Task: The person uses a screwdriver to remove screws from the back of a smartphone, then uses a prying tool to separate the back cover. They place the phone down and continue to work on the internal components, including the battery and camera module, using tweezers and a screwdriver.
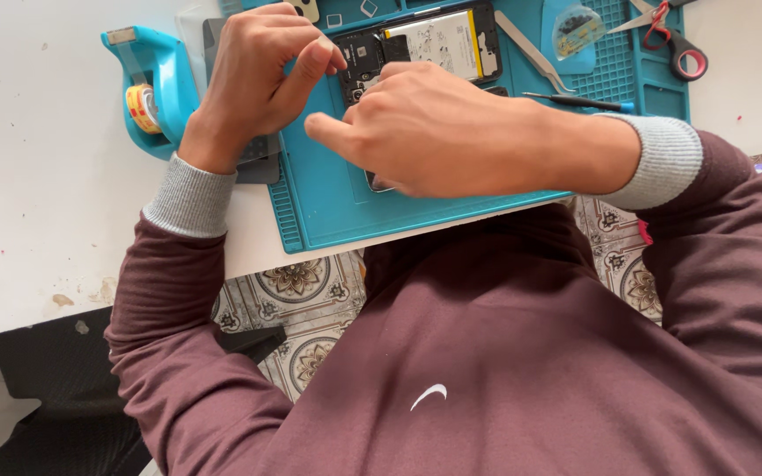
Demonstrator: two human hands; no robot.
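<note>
The left hand (253, 75) is curled nearly closed, its thumb and forefinger pinched together at the left edge of the opened smartphone (425, 48); whether a small part sits between those fingertips cannot be told. The right hand (434, 132) lies knuckles-up over the lower half of the phone, fingers bent under and thumb stretched out toward 9 o'clock; it presses on or grips the phone body, though the palm hides the contact itself. The phone lies back-open on the blue repair mat (328, 203), its pale battery and dark circuit board showing at 12 o'clock of the right hand, and a corner of its frame peeks out below the knuckles.

Toward 2 o'clock of the right hand lie metal tweezers (531, 53) and a thin screwdriver (579, 102), both on the mat and close to the wrist. Red-handled scissors (676, 40) sit further out at the mat's top right corner. At 9 o'clock of the left hand stands a blue tape dispenser (156, 88) on the white bench (37, 203) (just beside the wrist). The mat's near edge runs almost to the bench edge; the lower left of the mat lies bare, and the bench is open to the left of the dispenser.
</note>
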